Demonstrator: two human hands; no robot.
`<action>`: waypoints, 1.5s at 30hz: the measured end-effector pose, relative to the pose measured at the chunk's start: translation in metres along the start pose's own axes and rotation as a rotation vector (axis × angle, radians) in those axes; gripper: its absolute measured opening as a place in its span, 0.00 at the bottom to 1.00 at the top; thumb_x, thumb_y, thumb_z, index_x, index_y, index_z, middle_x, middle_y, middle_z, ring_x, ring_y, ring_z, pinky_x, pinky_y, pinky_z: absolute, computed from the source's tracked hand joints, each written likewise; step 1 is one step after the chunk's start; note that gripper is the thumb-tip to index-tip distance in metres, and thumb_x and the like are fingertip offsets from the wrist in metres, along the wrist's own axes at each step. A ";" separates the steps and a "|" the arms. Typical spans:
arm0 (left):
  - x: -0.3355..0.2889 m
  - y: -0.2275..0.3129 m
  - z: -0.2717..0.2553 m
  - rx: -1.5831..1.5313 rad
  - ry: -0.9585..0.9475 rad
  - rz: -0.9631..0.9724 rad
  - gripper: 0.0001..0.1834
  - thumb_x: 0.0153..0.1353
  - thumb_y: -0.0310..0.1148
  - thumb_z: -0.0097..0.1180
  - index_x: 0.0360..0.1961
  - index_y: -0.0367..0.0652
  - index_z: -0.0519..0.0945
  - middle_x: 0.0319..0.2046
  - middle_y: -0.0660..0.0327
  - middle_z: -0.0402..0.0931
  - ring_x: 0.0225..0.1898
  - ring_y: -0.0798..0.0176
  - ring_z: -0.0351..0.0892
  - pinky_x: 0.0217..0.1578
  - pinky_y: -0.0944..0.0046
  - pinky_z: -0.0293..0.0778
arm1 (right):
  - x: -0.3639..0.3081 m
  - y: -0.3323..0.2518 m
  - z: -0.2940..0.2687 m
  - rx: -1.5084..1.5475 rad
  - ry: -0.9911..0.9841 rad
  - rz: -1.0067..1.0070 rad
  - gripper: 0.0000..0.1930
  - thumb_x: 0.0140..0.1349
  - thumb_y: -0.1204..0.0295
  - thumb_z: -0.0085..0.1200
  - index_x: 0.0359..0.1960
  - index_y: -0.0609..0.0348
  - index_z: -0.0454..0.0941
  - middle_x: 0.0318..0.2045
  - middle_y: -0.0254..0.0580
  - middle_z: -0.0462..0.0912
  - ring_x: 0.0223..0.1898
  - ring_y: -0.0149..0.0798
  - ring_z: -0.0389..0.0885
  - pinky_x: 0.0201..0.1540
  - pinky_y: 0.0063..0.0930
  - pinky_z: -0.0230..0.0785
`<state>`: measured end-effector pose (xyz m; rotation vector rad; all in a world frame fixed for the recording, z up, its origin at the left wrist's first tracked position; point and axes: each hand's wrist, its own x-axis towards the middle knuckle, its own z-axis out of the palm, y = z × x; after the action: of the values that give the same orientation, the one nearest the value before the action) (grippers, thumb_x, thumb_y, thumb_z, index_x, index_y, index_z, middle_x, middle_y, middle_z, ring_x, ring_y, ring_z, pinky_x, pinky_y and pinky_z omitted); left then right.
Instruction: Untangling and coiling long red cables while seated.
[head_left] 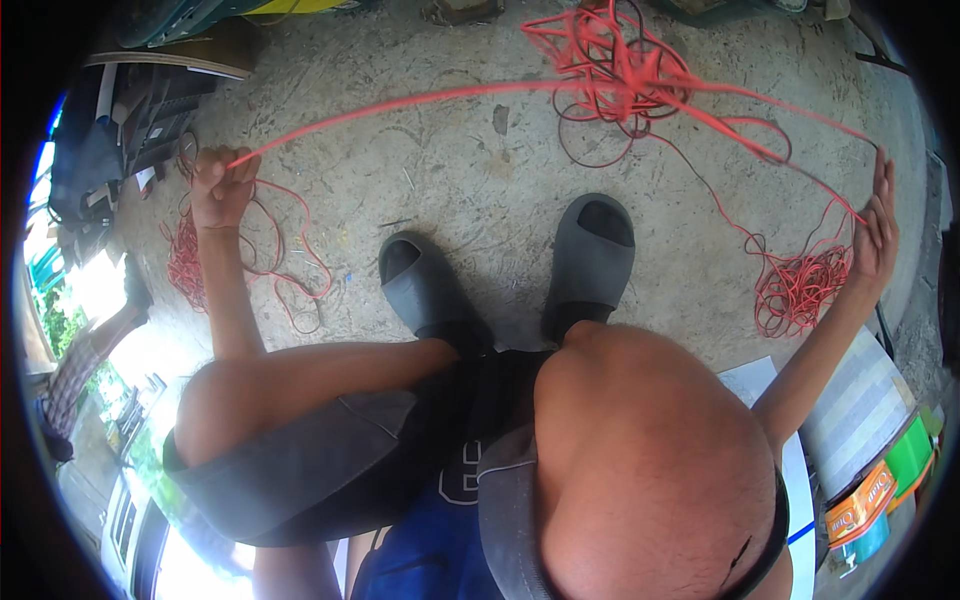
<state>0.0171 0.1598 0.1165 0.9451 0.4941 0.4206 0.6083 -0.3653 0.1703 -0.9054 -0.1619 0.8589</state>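
Cord: red, thin cord [420, 97] runs taut across the top of the head view, from the left hand [220, 185] at 9 o'clock up through a knotted tangle [620, 70] at 12 o'clock and down to the right hand [878, 235] at 3 o'clock.
Left grip: fist closed tight around the cord, the line leaving it toward 2 o'clock.
Right grip: fingers wide and loose; a strand passes by the fingertips, and I cannot tell whether it is pinched or merely draped.
Loose coils: one heap [800, 290] lies on the concrete floor [480, 200] just below the right hand; another [185, 260] lies beside the left wrist.
Feet: two grey sandals [590, 250] sit at centre, well apart from the taut line.
Doing it well: I judge that keeping steady tension between the hands and working strands out of the knot one at a time, rather than pulling hard, would avoid tightening it.
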 end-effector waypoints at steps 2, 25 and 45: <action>-0.004 0.000 -0.020 0.051 0.018 -0.063 0.19 0.50 0.31 0.60 0.09 0.48 0.64 0.08 0.72 0.54 0.18 0.70 0.53 0.25 0.68 0.51 | -0.016 -0.005 -0.015 -0.010 0.025 -0.047 0.27 0.61 0.90 0.32 0.64 0.70 0.51 0.69 0.50 0.43 0.16 0.21 0.61 0.13 0.10 0.56; 0.053 -0.043 0.211 1.825 -1.020 -0.270 0.09 0.50 0.29 0.57 0.34 0.39 0.77 0.37 0.54 0.74 0.41 0.50 0.75 0.42 0.56 0.73 | -0.032 0.266 0.115 -1.652 -0.341 -0.298 0.13 0.53 0.71 0.56 0.41 0.57 0.75 0.37 0.42 0.77 0.44 0.47 0.72 0.48 0.39 0.64; 0.113 -0.132 0.270 0.884 -0.503 0.036 0.10 0.53 0.30 0.61 0.21 0.36 0.75 0.19 0.62 0.71 0.21 0.66 0.68 0.24 0.66 0.63 | 0.009 0.221 0.071 -1.668 -0.287 -0.337 0.09 0.62 0.69 0.48 0.35 0.63 0.74 0.25 0.44 0.73 0.34 0.46 0.74 0.41 0.35 0.67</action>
<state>0.2796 -0.0248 0.1131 1.8521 0.1816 -0.0422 0.4521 -0.2444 0.0488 -2.1803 -1.3752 0.3756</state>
